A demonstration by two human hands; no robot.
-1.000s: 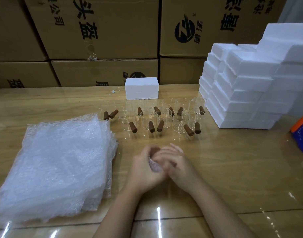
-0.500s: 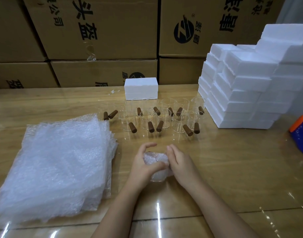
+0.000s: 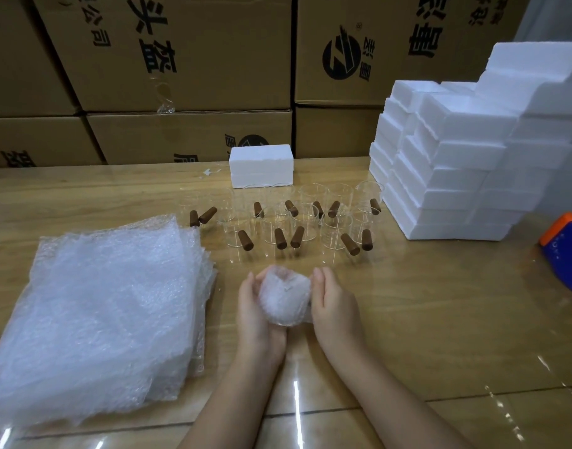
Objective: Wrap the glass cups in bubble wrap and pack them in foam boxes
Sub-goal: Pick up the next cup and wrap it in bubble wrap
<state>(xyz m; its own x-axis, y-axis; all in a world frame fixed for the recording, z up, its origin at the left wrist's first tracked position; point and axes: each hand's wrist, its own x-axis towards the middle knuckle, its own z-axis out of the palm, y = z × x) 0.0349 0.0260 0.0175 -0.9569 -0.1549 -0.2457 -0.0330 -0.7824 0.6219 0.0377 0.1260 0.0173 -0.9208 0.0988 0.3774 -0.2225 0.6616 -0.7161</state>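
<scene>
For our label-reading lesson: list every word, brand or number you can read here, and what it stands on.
"头盔", mirrored: upper cardboard box.
"公司", mirrored: same box.
Print beside the round logo, on the other cartons and on the orange-and-blue object: blurred or cut off, unreadable.

left: bubble wrap stack (image 3: 100, 312) | ahead: glass cups (image 3: 278, 218) | right: bare table (image 3: 440, 303)

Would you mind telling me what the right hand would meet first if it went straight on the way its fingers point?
Probably the front row of glass cups, past a stretch of bare table: the fingers of the right hand point away from the person, toward them. Which cup exactly is unclear.
</scene>
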